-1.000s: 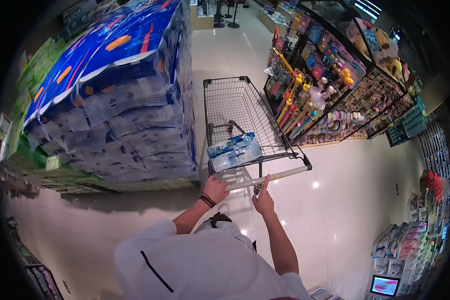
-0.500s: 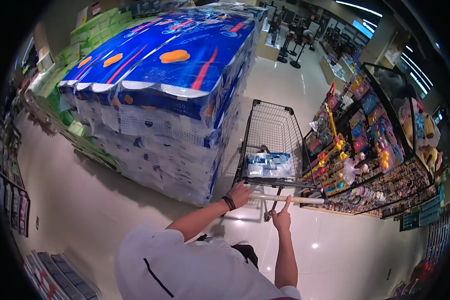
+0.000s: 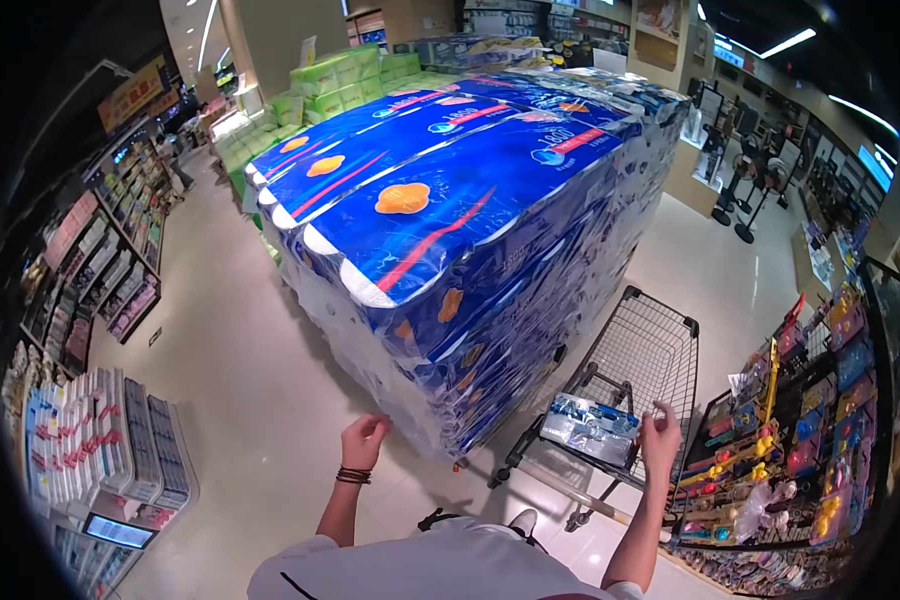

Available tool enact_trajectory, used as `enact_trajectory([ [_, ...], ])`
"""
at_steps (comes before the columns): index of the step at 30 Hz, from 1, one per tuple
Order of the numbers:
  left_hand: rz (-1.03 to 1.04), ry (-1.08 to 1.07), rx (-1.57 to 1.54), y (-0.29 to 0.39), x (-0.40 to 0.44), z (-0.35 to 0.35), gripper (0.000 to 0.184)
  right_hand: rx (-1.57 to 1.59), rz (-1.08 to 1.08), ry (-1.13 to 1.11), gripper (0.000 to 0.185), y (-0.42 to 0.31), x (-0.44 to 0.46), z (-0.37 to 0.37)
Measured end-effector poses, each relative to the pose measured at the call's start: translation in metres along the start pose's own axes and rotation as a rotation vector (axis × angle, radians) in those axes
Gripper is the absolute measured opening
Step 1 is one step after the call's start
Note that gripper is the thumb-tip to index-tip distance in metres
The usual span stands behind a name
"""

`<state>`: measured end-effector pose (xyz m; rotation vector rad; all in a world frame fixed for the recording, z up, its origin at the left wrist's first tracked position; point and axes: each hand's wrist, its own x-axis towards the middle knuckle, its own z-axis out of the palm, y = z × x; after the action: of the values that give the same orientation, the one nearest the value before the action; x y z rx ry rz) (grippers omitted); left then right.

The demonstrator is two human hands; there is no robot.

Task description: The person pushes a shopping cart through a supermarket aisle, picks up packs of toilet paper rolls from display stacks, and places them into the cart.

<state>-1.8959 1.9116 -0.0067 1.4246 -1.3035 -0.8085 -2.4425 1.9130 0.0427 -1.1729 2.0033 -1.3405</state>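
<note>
My left hand [image 3: 364, 440], with dark bands on the wrist, is raised in front of the near corner of the large stack of toilet paper packs [image 3: 370, 230]. Its fingers are curled together and nothing shows in them. Over the right side of the shopping cart [image 3: 650, 330] is my right hand [image 3: 660, 437], open with fingers apart and no object in it. A blue and white plastic-wrapped pack [image 3: 590, 428] lies in the cart at its handle end. The cart's pale handle bar [image 3: 575, 493] is apart from both hands.
At right, a rack of toys and small goods [image 3: 800, 430] stands close to the cart. Piled magazines or flat packs [image 3: 80, 430] are on the left, with shelves [image 3: 100, 260] behind. Several standing fans [image 3: 745, 200] are farther off. Green packs [image 3: 340, 85] sit behind the stack.
Both hands have come off the cart handle. My left hand moved left toward the stack. The view has turned left, so the cart and stack now appear farther right.
</note>
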Motion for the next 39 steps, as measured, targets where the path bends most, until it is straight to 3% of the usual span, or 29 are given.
enact_trajectory([
  [3, 0.158, 0.232, -0.267, 0.069, 0.019, -0.002, 0.015, 0.273, -0.199, -0.018, 0.053, -0.061, 0.111, 0.010],
  [5, 0.227, 0.321, -0.250, 0.121, 0.026, -0.005, 0.020, 0.422, -0.293, -0.091, 0.047, -0.112, 0.184, 0.026],
  [7, 0.343, 0.345, -0.327, 0.175, 0.028, 0.002, 0.034, 0.394, -0.358, -0.197, 0.050, -0.166, 0.254, 0.047],
  [9, 0.451, 0.321, -0.289, 0.207, 0.032, 0.010, 0.062, 0.409, -0.433, -0.200, 0.063, -0.204, 0.327, 0.087],
  [11, 0.505, 0.278, -0.270, 0.229, 0.035, 0.022, 0.096, 0.395, -0.416, -0.189, 0.063, -0.242, 0.367, 0.126],
  [13, 0.540, 0.254, 0.035, 0.248, 0.036, 0.030, 0.112, 0.390, -0.291, -0.245, 0.065, -0.272, 0.378, 0.137],
  [14, 0.548, 0.230, 0.184, 0.253, 0.038, 0.035, 0.120, 0.435, -0.448, -0.129, 0.067, -0.268, 0.391, 0.152],
  [17, 0.526, 0.281, 0.137, 0.255, 0.050, 0.053, 0.127, 0.274, -0.365, -0.172, 0.067, -0.269, 0.392, 0.147],
  [21, 0.497, 0.373, -0.092, 0.270, 0.053, 0.075, 0.126, 0.543, -0.329, -0.180, 0.069, -0.265, 0.359, 0.152],
  [23, 0.563, 0.344, -0.031, 0.270, 0.039, 0.066, 0.127, 0.700, -0.300, -0.261, 0.075, -0.270, 0.336, 0.139],
  [26, 0.622, 0.293, -0.109, 0.233, -0.012, 0.032, 0.122, 0.768, -0.369, -0.443, 0.069, -0.249, 0.263, 0.071],
  [28, 0.475, 0.303, -0.599, 0.200, -0.033, 0.006, 0.100, 0.795, -0.534, -0.503, 0.060, -0.229, 0.223, 0.044],
  [30, 0.472, 0.054, -1.248, 0.207, -0.047, -0.020, 0.075, 0.856, -0.620, -0.538, 0.058, -0.225, 0.180, 0.033],
  [32, 0.585, 0.004, -1.439, 0.222, -0.067, -0.034, 0.064, 0.908, -0.545, -0.588, 0.060, -0.210, 0.156, 0.034],
  [33, 0.643, 0.203, -1.361, 0.221, -0.075, -0.033, 0.063, 0.933, -0.513, -0.607, 0.061, -0.202, 0.146, 0.028],
  [36, 0.727, 0.009, -1.186, 0.271, -0.062, -0.037, 0.060, 0.915, -0.630, -0.529, 0.060, -0.197, 0.130, 0.002],
  [39, 0.671, 0.224, -0.916, 0.251, -0.052, -0.127, 0.061, 1.003, -0.779, -0.549, 0.072, -0.256, 0.118, -0.023],
])
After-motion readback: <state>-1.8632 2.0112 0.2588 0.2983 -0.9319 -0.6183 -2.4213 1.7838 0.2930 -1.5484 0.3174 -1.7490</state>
